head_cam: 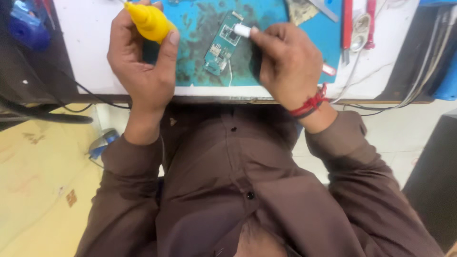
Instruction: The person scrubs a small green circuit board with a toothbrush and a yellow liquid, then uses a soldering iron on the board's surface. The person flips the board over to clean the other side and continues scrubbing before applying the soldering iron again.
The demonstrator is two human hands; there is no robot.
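A yellow tool handle [148,21] is being gripped in the closed left hand [143,62], left of the green circuit board [223,44]. A small white cylinder [242,30] is being pinched by the right hand [288,64], touching the board's upper right. The board is being supported on a blue work mat [200,71], near the table edge [95,81].

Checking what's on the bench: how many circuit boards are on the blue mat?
1. The green circuit board lies on the blue mat, between the left hand and right hand. The hands may hide others.
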